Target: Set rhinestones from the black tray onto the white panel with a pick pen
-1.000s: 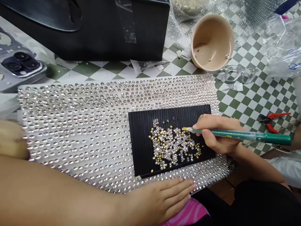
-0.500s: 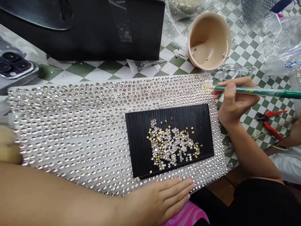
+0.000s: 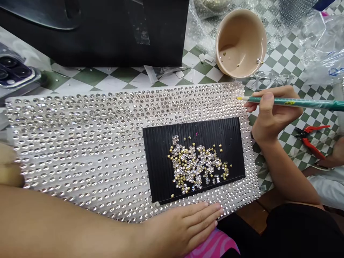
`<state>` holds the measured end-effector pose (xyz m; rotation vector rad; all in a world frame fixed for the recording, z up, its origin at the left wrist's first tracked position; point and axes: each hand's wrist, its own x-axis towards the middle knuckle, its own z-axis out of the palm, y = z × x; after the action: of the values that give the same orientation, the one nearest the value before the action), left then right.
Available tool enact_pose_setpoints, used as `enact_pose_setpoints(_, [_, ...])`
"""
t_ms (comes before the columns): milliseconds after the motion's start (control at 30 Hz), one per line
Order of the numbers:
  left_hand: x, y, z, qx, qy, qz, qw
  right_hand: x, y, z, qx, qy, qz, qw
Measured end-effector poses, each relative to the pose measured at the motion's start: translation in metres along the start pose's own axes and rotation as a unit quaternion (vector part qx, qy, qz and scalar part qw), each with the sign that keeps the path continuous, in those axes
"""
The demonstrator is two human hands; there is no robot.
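Note:
My right hand (image 3: 276, 114) pinches a green pencil (image 3: 309, 103) with a pale end and yellow tip. Its tip is over the upper right corner of a white sheet (image 3: 80, 154) covered in rows of clear rhinestones. Flat on the sheet's near edge lies my left hand (image 3: 188, 225), fingers stretched out. Between the hands, a black ribbed tray (image 3: 158, 161) rests on the sheet. Loose rhinestones (image 3: 199, 165), some showing gold backs, are heaped on it. Whether a stone sticks to the pencil tip is too small to tell.
A beige cup (image 3: 242, 43) with a few stones inside stands beyond the sheet. Behind is a large black box (image 3: 120, 36). At left is a phone (image 3: 16, 71); red-handled pliers (image 3: 309, 138) lie at right near another person's arm (image 3: 333, 161). Plastic wrap (image 3: 322, 53) covers the far right.
My right hand and the pencil have shifted slightly to the right. The view has moved a little. My left hand stays flat in the same place.

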<state>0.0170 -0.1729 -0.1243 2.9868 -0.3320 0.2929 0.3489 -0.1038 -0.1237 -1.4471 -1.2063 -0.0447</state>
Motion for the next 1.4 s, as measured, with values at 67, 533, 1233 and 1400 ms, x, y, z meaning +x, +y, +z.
enact_pose_setpoints(67, [-0.001,0.001,0.000,-0.001,-0.001,0.001,1.000,0.001,-0.001,-0.001,0.008,0.002,-0.010,1.000])
enact_pose_setpoints(533, [0.000,0.002,0.001,0.005,-0.005,-0.001,1.000,0.004,0.005,0.001,0.017,-0.020,-0.014,1.000])
enact_pose_setpoints(1233, [0.000,0.005,0.001,-0.021,0.000,0.001,1.000,-0.018,-0.067,-0.012,0.110,-0.418,-0.069,0.899])
enact_pose_setpoints(1400, [0.000,0.005,-0.001,-0.004,-0.008,-0.001,1.000,-0.021,-0.066,-0.015,0.132,-0.382,-0.039,0.914])
